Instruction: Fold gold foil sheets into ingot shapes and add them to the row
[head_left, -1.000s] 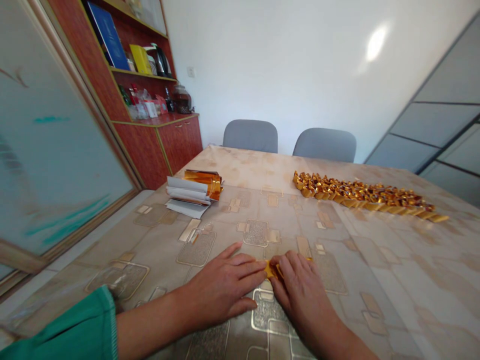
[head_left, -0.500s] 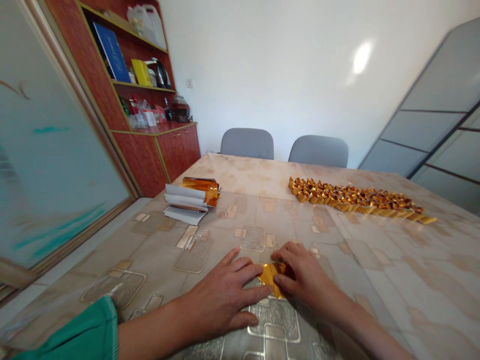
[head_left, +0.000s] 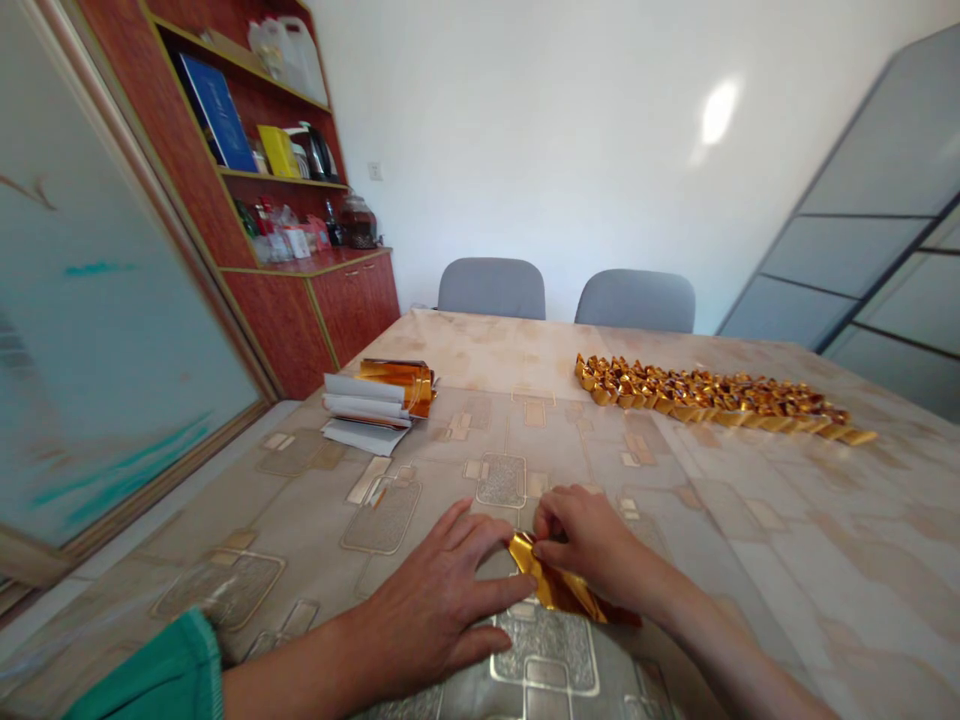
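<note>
A folded piece of gold foil paper (head_left: 559, 590) lies on the table (head_left: 750, 560) close to me. My left hand (head_left: 435, 600) rests flat on the table with its fingers stretched out, the fingertips pressing on the paper's left edge. My right hand (head_left: 589, 540) is closed in a pinch on the paper's upper corner, lifting a flap. A long row of several folded gold paper ingots (head_left: 712, 395) lies across the far right of the table. A stack of white-backed gold paper sheets (head_left: 379, 400) sits at the far left.
Two grey chairs (head_left: 562, 290) stand at the table's far side. A red wooden cabinet (head_left: 300, 250) with bottles, a book and a kettle is at the back left. Glass panels stand on the left and right sides.
My right hand has drawn back and up from lying on the paper to pinching its corner. More of the gold sheet shows unfolded toward the right. My left hand has stayed pressing.
</note>
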